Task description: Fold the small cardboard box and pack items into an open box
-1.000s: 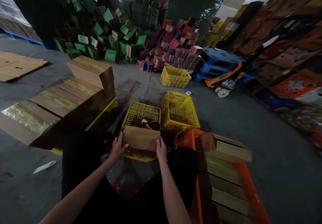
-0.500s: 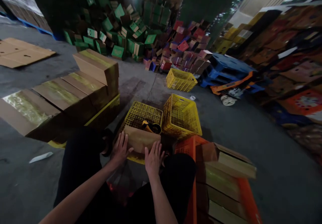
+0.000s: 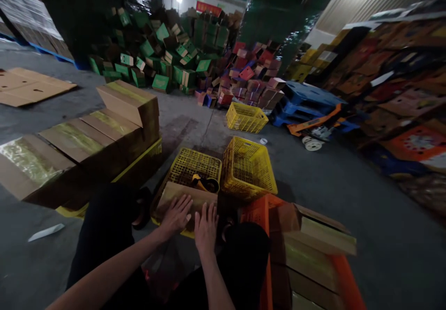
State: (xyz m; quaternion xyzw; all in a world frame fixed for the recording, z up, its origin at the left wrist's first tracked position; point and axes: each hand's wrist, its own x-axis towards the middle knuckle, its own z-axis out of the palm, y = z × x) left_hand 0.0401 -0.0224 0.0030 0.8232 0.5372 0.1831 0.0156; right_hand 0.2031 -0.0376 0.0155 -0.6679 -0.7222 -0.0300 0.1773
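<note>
A brown piece of cardboard (image 3: 167, 195), seemingly a small carton, lies on an upturned yellow plastic crate (image 3: 184, 161) between my knees. My left hand (image 3: 177, 213) rests on its near side, palm down, with the fingers stretched out. Beside it, my right hand (image 3: 206, 226) lies on the cardboard near its right end, fingers extended forward. Just beyond the cardboard, a yellow and black tape dispenser (image 3: 205, 183) sits on the crate. Both palms hide much of the cardboard's near side.
Taped cartons (image 3: 78, 138) fill a yellow crate at my left. Flattened cartons stand in an orange crate (image 3: 265, 249) at my right. A yellow crate (image 3: 251, 166) adjoins the work crate. Farther off are blue pallets (image 3: 310, 98), an orange pallet jack (image 3: 315, 122) and heaped green boxes (image 3: 162, 82).
My left hand has slid inward along the cardboard, closer to my right hand. The right hand stays near the right end, and the camera view has tilted up slightly.
</note>
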